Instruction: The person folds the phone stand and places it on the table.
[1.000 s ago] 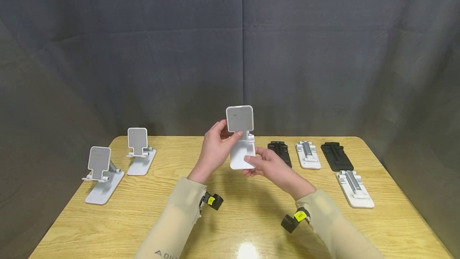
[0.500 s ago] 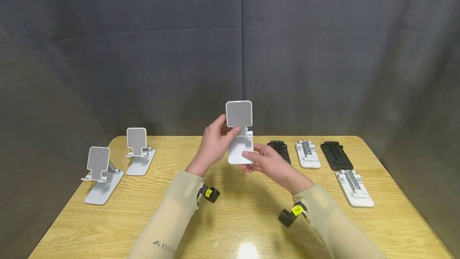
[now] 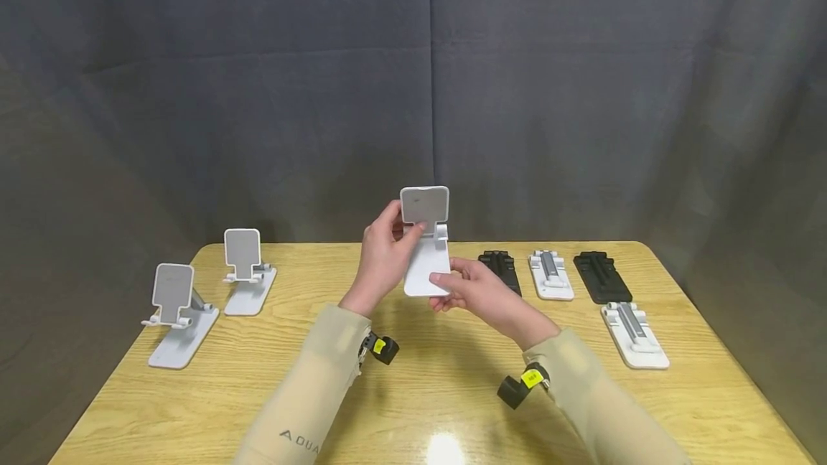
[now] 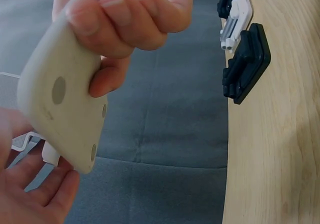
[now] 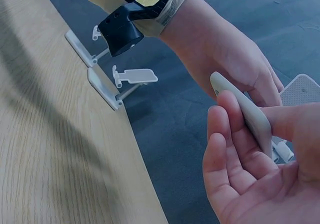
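Note:
A white folding phone stand (image 3: pixel 426 264) with a grey-padded plate is held up above the table by both hands. My left hand (image 3: pixel 383 257) grips the plate near its hinge, thumb across the grey pad. The right hand (image 3: pixel 481 293) pinches the lower right corner of the base, thumb on its front and fingers behind. In the left wrist view the underside of the phone stand (image 4: pixel 65 89) shows round grey feet. From the right wrist, the base of the stand (image 5: pixel 245 114) appears edge-on between thumb and fingers.
Two unfolded white stands (image 3: pixel 184 336) (image 3: pixel 250 296) stand at the table's left. On the right lie folded stands: black ones (image 3: pixel 500 270) (image 3: pixel 602 278) and white ones (image 3: pixel 551 277) (image 3: pixel 636 337). A dark curtain (image 3: pixel 426 92) hangs behind the wooden table (image 3: pixel 426 393).
The stand's plate looks shorter and tipped relative to the base. Both hands, still gripping the stand, have shifted slightly up and left in the head view.

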`<state>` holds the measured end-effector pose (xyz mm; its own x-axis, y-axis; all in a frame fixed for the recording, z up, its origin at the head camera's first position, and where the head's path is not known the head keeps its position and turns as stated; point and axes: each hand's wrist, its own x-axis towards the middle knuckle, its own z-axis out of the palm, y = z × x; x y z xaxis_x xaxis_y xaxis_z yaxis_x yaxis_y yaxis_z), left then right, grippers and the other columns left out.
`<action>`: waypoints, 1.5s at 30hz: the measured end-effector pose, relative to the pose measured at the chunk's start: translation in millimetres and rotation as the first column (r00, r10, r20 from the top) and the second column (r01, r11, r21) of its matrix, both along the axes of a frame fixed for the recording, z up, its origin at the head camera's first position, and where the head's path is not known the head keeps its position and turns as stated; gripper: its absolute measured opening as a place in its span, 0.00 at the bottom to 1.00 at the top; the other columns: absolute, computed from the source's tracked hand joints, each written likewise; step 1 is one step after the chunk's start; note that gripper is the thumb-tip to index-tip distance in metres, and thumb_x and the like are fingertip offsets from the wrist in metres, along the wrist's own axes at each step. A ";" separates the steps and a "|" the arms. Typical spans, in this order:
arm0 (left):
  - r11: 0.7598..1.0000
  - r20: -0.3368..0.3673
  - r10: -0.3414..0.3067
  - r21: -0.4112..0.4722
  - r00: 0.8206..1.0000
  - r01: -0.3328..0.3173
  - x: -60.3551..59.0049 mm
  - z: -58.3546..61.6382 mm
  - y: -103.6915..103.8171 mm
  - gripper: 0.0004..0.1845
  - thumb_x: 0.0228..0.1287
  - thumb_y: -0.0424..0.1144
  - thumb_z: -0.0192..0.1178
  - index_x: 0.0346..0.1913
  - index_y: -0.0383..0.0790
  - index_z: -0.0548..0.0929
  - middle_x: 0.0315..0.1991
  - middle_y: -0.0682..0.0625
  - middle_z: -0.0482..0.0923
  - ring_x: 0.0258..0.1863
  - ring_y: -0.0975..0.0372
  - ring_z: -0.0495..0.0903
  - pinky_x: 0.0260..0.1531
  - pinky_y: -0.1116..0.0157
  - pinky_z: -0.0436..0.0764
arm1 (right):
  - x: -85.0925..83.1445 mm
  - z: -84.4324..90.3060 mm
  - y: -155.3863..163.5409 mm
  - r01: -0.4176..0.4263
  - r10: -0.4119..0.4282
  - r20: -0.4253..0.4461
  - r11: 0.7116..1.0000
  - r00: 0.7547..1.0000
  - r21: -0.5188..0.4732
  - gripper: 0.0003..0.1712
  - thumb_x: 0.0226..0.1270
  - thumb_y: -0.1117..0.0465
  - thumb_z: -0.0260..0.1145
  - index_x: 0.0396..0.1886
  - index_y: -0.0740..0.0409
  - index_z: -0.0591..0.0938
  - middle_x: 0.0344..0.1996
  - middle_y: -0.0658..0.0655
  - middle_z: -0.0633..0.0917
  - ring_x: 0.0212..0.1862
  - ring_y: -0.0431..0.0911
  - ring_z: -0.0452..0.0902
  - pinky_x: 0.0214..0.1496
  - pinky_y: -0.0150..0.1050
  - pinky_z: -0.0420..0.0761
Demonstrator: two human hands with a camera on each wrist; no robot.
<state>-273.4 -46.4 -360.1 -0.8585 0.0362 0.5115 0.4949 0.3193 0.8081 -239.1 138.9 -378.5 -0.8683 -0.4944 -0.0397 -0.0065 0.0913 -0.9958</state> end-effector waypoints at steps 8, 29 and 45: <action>1.000 0.005 0.017 -0.023 1.000 -0.017 0.7 1.7 -1.7 0.17 0.70 0.39 0.67 0.57 0.40 0.80 0.49 0.47 0.84 0.46 0.55 0.84 0.49 0.57 0.81 | -1.0 0.4 0.6 0.000 0.000 -0.002 1.000 1.000 -0.007 0.22 0.80 0.59 0.58 0.61 0.74 0.72 0.39 0.62 0.85 0.41 0.50 0.83 0.50 0.45 0.82; 0.995 0.381 0.087 -0.078 0.920 -0.062 9.7 31.9 -15.3 0.50 0.70 0.77 0.24 0.67 0.40 0.76 0.56 0.39 0.79 0.53 0.46 0.81 0.57 0.45 0.72 | -1.4 -8.2 2.3 -0.004 0.006 -0.052 0.999 0.999 0.037 0.25 0.78 0.58 0.61 0.65 0.69 0.70 0.44 0.62 0.87 0.43 0.54 0.85 0.51 0.48 0.81; 0.995 0.398 0.074 -0.087 0.914 -0.043 17.2 32.8 -12.5 0.46 0.71 0.75 0.31 0.64 0.39 0.76 0.54 0.41 0.79 0.54 0.47 0.79 0.55 0.44 0.72 | -1.5 -7.5 5.8 0.019 -0.016 -0.060 0.999 0.998 0.045 0.26 0.78 0.57 0.61 0.66 0.69 0.70 0.46 0.62 0.87 0.45 0.57 0.85 0.52 0.47 0.81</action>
<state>-256.1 -58.8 -327.3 -0.9925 0.0044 0.1224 0.1137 0.4048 0.9073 -240.5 144.7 -386.0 -0.8783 -0.4780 -0.0097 -0.0637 0.1370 -0.9885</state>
